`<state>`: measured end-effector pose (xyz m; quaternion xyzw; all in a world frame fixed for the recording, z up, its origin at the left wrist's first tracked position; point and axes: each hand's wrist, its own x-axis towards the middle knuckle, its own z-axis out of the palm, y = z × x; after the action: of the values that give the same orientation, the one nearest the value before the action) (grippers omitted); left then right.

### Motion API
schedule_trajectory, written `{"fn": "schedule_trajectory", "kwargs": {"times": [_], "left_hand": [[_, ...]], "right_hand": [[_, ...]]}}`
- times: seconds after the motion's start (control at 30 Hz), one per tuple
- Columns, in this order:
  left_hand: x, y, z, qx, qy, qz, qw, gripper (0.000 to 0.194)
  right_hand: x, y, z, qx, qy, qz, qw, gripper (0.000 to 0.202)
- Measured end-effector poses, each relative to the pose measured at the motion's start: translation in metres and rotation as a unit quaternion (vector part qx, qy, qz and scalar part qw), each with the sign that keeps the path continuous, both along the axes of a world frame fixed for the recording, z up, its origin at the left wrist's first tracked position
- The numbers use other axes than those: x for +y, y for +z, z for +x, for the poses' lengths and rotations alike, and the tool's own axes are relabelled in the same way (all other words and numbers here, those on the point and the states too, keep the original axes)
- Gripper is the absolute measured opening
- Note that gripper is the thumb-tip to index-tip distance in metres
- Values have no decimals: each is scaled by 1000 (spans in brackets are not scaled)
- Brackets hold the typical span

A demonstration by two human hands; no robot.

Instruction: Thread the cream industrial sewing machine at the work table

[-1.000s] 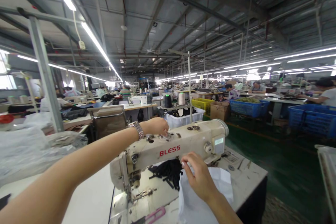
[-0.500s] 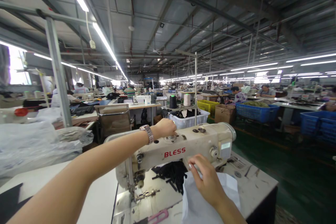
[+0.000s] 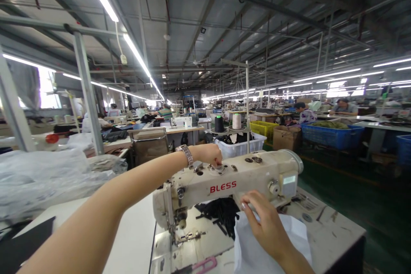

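A cream sewing machine (image 3: 199, 186) with red "BLESS" lettering stands before me. My left hand (image 3: 210, 155), a metal watch on its wrist, reaches over to the top of the machine arm. Its fingers are closed against a small round fitting there; what they pinch is hidden. Below the lettering, my right hand (image 3: 265, 220) hovers in front of the machine, thumb and fingers drawn together; anything between them is too small to make out. White fabric (image 3: 248, 248) lies under that hand. Black fabric strips (image 3: 223, 214) are heaped beneath the machine arm. Pink-handled snips (image 3: 205, 265) lie near the front edge.
Black and pale thread cones (image 3: 236, 122) sit behind the machine, by a white crate (image 3: 229, 149). Clear plastic wrapping (image 3: 58, 180) is piled at left. Blue baskets (image 3: 332, 135) and a brown carton (image 3: 287, 138) stand farther right. Other people work at distant tables.
My view has turned slightly left, so the machine and both hands appear farther right. Both hands keep nearly the same places relative to the machine.
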<state>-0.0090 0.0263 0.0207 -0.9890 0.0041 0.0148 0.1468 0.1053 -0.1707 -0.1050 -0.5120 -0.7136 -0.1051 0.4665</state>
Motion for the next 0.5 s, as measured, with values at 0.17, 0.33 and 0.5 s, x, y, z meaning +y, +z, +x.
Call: {"fn": "schedule_trajectory", "kwargs": {"times": [0.17, 0.33, 0.5], "left_hand": [[-4, -5, 1, -55, 34, 24, 998, 21], [-13, -17, 5, -78, 38, 44, 995, 15], [-15, -13, -2, -62, 16, 41, 997, 15]], "right_hand": [[5, -1, 1, 1, -2, 11, 1000, 13], [9, 4, -4, -5, 2, 15, 1000, 15], [9, 8, -7, -5, 2, 3, 1000, 16]]}}
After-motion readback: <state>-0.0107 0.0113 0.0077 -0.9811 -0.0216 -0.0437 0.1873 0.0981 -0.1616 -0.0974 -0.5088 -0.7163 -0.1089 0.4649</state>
